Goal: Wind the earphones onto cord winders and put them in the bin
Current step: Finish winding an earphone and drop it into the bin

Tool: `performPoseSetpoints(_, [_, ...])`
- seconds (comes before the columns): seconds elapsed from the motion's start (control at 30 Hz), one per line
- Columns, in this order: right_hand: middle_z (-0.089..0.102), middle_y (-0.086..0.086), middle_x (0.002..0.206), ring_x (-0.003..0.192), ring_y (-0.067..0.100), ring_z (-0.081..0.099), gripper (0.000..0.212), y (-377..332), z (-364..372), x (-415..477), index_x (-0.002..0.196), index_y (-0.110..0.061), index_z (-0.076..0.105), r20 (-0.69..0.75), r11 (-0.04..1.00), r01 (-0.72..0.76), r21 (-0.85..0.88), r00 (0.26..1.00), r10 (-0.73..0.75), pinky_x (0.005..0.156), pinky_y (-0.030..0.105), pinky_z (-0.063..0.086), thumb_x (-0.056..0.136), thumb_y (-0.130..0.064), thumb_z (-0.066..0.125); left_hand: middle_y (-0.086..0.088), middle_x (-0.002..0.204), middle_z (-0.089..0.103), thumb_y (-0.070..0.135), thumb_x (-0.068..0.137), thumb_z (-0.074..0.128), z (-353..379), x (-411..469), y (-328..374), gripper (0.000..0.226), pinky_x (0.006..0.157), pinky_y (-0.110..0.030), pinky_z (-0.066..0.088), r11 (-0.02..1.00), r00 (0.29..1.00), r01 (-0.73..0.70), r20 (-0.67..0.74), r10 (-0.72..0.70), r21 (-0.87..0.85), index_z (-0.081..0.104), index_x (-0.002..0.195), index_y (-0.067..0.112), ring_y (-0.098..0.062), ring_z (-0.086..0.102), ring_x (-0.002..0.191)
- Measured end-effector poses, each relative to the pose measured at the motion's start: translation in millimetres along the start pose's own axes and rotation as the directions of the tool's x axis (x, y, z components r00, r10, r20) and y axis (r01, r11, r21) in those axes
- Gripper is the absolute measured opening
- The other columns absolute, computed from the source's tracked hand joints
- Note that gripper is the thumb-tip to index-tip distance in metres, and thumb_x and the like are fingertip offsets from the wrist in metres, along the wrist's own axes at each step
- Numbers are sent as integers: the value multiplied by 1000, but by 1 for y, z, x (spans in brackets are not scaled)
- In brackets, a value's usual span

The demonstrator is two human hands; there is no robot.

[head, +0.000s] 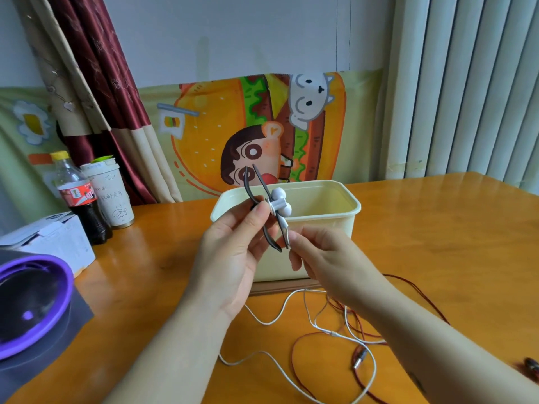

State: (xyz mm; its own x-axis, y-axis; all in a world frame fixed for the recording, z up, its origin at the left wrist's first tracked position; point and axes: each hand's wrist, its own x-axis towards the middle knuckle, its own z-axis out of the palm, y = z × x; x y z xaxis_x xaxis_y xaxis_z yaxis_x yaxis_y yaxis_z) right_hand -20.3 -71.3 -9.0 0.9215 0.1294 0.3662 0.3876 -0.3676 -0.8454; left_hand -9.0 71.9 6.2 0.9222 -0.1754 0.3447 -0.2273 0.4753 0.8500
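The fingers (258, 212) of my left hand (233, 252) pinch a dark grey cord winder (250, 182) at its middle, thumb on the near face. I hold it upright just in front of the bin (320, 219), its top arms rising above the bin's near rim. The white earphones (279, 194) sit on the winder: both buds lie against its middle, at the height of the rim. The fingers (294, 237) of my right hand (326, 258) are curled and nip the white cord just below the buds, beside the winder's lower tips.

The cream bin stands on the orange bench (437, 228). In front of it the rest of the white cord (332, 333) trails in loose loops on the bench. It crosses a red cord (293, 357) whose plug (360, 358) also lies in front of the bin.

Left of the bin stand a paper cup (113, 193) and a cola bottle (78, 196), with a white box (49, 243) further left.
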Motion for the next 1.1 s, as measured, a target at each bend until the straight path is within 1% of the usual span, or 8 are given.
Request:
performPoseSetpoints(0.07, [40, -6, 50, 44, 5, 33, 40, -3, 2, -1, 64, -11, 55, -4, 998, 13, -60, 1000, -13, 45, 15, 27, 100, -28, 43, -8, 94, 72, 23, 79, 61, 0, 1, 0, 26, 74, -25, 58, 999, 1000, 23, -15, -23, -30, 78, 95, 13, -17, 64, 84])
performPoseSetpoints(0.2, [35, 2, 61, 51, 8, 28, 37, 1, 3, 1, 77, -4, 58, -60, 1000, -10, -11, 998, 10, 48, 22, 25, 99, -30, 44, -7, 94, 72, 21, 79, 59, 2, 2, 1, 25, 75, -28, 59, 993, 998, 63, 35, -60, -101, 79, 91, 11, -14, 69, 84])
performPoseSetpoints(0.37, [34, 3, 62, 51, 7, 25, 38, 1, 10, -3, 82, -2, 59, -79, 999, 9, -54, 997, -13, 46, 20, 22, 99, -31, 42, -8, 102, 70, 20, 79, 58, 4, 1, -2, 35, 77, -27, 56, 996, 998, 49, 32, -46, -79, 69, 108, 4, -15, 68, 87])
performPoseSetpoints(0.53, [40, 3, 61, 51, 10, 34, 29, -1, 21, -9, 86, -25, 61, -7, 998, -5, -68, 1000, 5, 50, 27, 30, 101, -29, 37, -7, 95, 73, 20, 82, 58, -3, 2, -5, 28, 70, -25, 54, 999, 996, 23, -91, -25, -28, 72, 103, 8, -15, 62, 85])
performPoseSetpoints(0.63, [60, 10, 73, 64, 21, 53, 28, -4, 18, -9, 96, -26, 63, 45, 986, -4, -168, 999, 12, 61, 35, 43, 102, -29, 36, -7, 97, 74, 14, 88, 57, -7, 4, -7, 20, 81, -27, 55, 1000, 985, 4, -172, -8, -23, 72, 101, 8, -16, 65, 92])
performPoseSetpoints(0.77, [65, -3, 88, 78, 16, 60, 28, -10, 11, -10, 110, -26, 63, 121, 900, 38, -434, 993, 16, 72, 33, 51, 101, -32, 37, -1, 98, 76, 13, 92, 55, -6, 3, -8, 19, 89, -31, 51, 1000, 980, -5, -200, 9, 20, 72, 101, 9, -13, 68, 95])
performPoseSetpoints(0.9, [67, 1, 88, 79, 20, 61, 31, -15, 5, -10, 103, -21, 65, 155, 813, 75, -577, 988, 18, 73, 40, 53, 100, -35, 38, -2, 98, 76, 13, 93, 55, -1, 1, -11, 20, 84, -29, 52, 1000, 979, 9, -202, -3, 26, 72, 104, 8, -10, 69, 90])
performPoseSetpoints(1.1, [67, 8, 81, 73, 24, 60, 31, -25, -3, -11, 92, -11, 67, 237, 831, 76, -551, 969, 68, 70, 41, 52, 98, -31, 44, 2, 99, 76, 14, 93, 56, 1, -1, -16, 19, 81, -27, 55, 999, 982, 6, -187, 2, 46, 71, 102, 9, -8, 70, 91])
